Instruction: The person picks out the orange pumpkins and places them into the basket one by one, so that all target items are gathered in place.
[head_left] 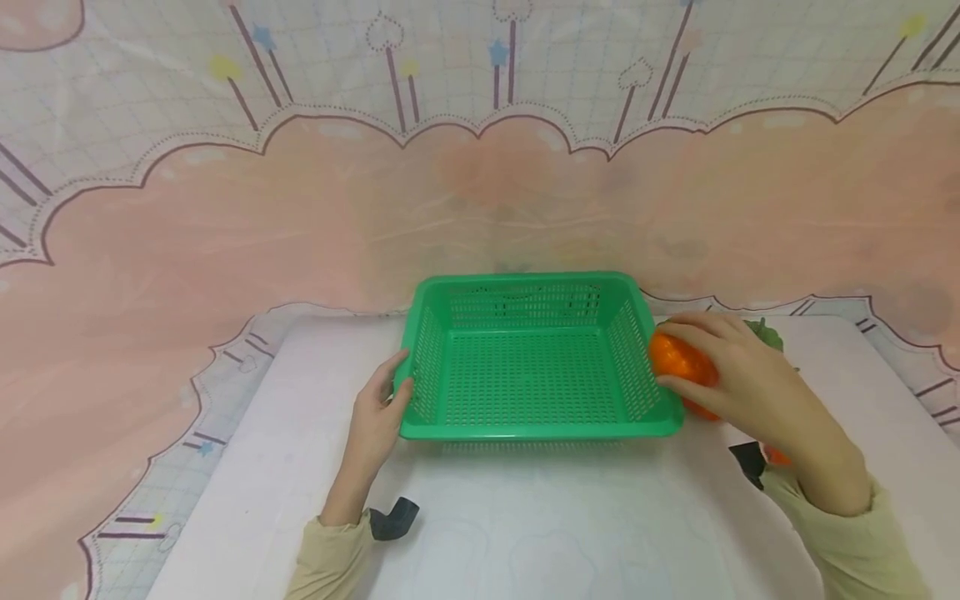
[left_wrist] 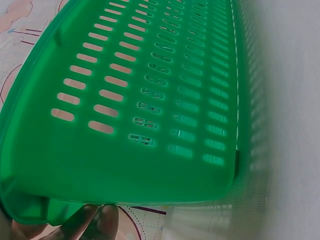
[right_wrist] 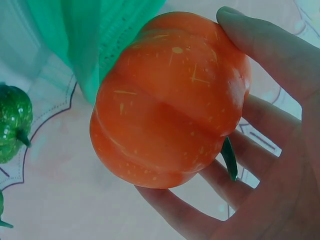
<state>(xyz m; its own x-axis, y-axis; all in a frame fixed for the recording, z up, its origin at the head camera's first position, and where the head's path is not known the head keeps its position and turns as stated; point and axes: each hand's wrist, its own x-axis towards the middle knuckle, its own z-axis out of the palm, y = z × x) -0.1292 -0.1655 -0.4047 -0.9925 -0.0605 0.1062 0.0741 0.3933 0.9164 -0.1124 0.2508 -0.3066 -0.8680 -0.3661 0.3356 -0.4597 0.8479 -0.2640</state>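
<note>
While it sits cupped in the right hand (head_left: 738, 375), the orange pumpkin (head_left: 681, 364) lies just outside the right wall of the green basket (head_left: 525, 429), touching or nearly touching that wall; the head view cannot settle which. Its squat body is wider than tall, and in the right wrist view the orange pumpkin (right_wrist: 167, 100) shows its ribbed flank with the grooves running across the picture. A dark green stem tip peeks out low between pumpkin and fingers (right_wrist: 250, 185), so the stem end points toward the palm and its broad axis lies across the fingers. The thumb curls over the top and the other fingers wrap beneath, a full-handed grip with the hand spread wide round the fruit.

Beyond the knuckles, away from the person, a green pumpkin (head_left: 765, 333) rests on the table; the wrist view shows it (right_wrist: 14, 122) with its dark stem pointing down and sideways. Under the right wrist, a small orange thing (head_left: 777, 456) shows only as a sliver.

Across the basket, the left hand (head_left: 378, 412) grips the left rim near the front corner, thumb over the edge. In the left wrist view, fingertips (left_wrist: 100, 222) show under the basket (left_wrist: 125, 165). It stands flat on the white table (head_left: 525, 517), long side toward the person.
</note>
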